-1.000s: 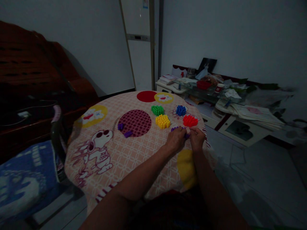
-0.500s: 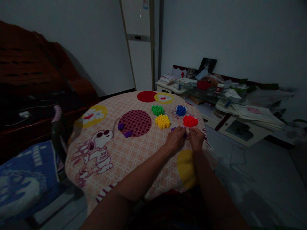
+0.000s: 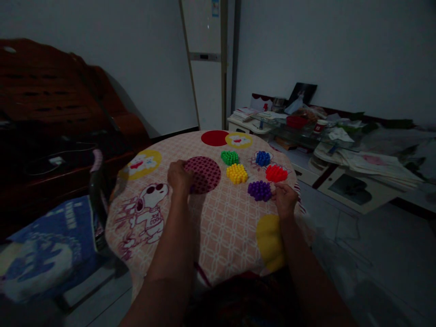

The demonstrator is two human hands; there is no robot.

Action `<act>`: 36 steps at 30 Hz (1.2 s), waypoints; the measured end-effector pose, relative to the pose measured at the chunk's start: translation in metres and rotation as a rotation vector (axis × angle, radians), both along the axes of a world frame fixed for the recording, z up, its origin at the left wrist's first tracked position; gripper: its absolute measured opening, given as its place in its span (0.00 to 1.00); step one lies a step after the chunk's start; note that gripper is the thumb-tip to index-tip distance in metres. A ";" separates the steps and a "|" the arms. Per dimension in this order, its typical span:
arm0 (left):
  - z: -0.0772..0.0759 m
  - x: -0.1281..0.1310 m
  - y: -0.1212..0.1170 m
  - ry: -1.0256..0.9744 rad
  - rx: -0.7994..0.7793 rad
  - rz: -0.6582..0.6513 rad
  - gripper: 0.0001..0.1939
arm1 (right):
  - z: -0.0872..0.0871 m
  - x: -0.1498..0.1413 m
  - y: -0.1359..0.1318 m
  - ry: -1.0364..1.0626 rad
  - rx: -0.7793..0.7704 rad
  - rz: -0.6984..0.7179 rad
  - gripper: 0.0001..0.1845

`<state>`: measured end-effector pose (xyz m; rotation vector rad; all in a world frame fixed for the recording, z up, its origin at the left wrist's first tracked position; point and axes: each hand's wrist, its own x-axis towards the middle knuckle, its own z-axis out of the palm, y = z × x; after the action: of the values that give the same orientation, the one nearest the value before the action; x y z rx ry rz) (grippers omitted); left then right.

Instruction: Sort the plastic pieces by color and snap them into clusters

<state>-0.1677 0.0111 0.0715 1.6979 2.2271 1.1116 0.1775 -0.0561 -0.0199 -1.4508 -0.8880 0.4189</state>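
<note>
A cluster of knobby purple plastic pieces (image 3: 260, 190) rests on the patterned tablecloth (image 3: 221, 236). At its right edge, the fingertips of my right hand (image 3: 286, 199) are closed on it. Farther left, my left hand (image 3: 180, 178) is down on the cloth at the edge of the dark-red printed circle, its fingers curled. It covers the spot where small purple pieces lay; what its fingers hold is hidden. Beyond the purple cluster stand similar clusters: yellow (image 3: 237, 173), green (image 3: 230, 157), blue (image 3: 262, 158) and red (image 3: 276, 173).
A low cabinet (image 3: 354, 188) with a glass shelf, papers, bags and a paper cup (image 3: 320, 126) stands to the right. At left are a wooden bench (image 3: 51, 95) and a chair with a blue cover (image 3: 51, 245). A tall white cabinet-like unit (image 3: 206, 86) stands behind the table.
My left hand has left the purple cluster and moved left, over the loose purple pieces. My right hand stays beside the cluster, which is now in full sight. The view has shifted slightly left.
</note>
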 end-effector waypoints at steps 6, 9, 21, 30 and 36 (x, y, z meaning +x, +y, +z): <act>-0.034 -0.050 0.012 -0.016 -0.295 0.083 0.17 | 0.002 -0.002 0.000 0.009 0.015 -0.003 0.17; -0.033 -0.042 0.013 -0.015 -0.255 0.073 0.16 | 0.005 -0.005 -0.002 0.022 0.023 -0.001 0.17; 0.009 0.101 -0.030 0.120 -0.121 -0.815 0.08 | 0.001 -0.003 0.001 0.029 -0.007 0.004 0.17; -0.034 0.149 -0.046 0.259 -0.092 -0.870 0.11 | 0.005 -0.005 -0.001 0.034 -0.005 0.012 0.17; -0.039 0.150 -0.041 0.186 -0.124 -0.842 0.16 | 0.006 -0.005 -0.002 0.015 -0.009 0.003 0.18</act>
<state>-0.0178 -0.0302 0.0327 2.3783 1.3241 0.6023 0.1729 -0.0578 -0.0139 -1.4525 -0.8777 0.4363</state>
